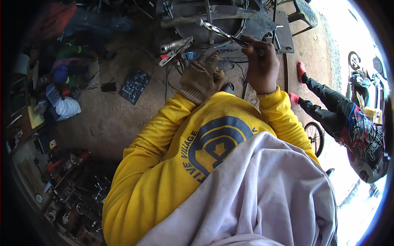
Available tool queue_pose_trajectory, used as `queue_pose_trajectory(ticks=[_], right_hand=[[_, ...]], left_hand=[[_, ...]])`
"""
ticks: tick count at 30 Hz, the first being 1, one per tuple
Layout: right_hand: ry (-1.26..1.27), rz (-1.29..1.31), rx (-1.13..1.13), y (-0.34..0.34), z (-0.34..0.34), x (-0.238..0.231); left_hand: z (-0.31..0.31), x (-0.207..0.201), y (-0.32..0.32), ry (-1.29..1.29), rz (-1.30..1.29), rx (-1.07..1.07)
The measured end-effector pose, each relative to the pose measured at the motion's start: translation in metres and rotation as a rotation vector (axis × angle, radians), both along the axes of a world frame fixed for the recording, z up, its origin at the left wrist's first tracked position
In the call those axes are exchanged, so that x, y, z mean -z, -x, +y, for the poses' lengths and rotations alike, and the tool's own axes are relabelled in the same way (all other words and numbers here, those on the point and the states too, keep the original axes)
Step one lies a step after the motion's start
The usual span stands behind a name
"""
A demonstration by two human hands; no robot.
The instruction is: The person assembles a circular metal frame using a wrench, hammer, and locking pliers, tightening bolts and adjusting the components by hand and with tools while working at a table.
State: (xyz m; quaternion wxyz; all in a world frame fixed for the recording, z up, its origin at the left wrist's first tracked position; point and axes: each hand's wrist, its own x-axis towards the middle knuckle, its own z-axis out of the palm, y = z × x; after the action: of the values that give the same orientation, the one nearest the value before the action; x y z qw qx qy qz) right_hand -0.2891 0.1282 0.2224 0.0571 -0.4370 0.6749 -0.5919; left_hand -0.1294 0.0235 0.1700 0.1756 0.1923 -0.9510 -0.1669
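My left hand wears a brown, worn work glove and has its fingers curled near the work table's edge. Whatever those fingers hold, if anything, is hidden. Just left of the glove lies a pair of metal locking pliers, with a red-handled tool beside it. My bare right hand pinches the dark end of a slim, shiny metal tool, its exact kind unclear. That tool points up and left over a round metal frame on the table.
A wooden bar crosses the table. A dark board with chalk writing lies on the floor. One person is low at the left, another at the right. A plastic chair, a bicycle wheel and cluttered metal parts surround me.
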Motion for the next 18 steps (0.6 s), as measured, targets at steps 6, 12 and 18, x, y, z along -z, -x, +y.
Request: queue_pose_trajectory(ticks=[6,12,18], right_hand=[[0.156,-0.141,-0.034,-0.014,0.014,0.015],[0.200,-0.093,-0.236,-0.023,0.056,0.010],[-0.172,0.194,-0.454,0.015,0.105,0.001]], left_hand=[[-0.003,-0.038,0.015,-1.961,0.092,-0.131],[0.003,-0.021,0.030,-2.616,0.428,0.180],[0.021,-0.019,0.038,-2.248,0.433,0.035]])
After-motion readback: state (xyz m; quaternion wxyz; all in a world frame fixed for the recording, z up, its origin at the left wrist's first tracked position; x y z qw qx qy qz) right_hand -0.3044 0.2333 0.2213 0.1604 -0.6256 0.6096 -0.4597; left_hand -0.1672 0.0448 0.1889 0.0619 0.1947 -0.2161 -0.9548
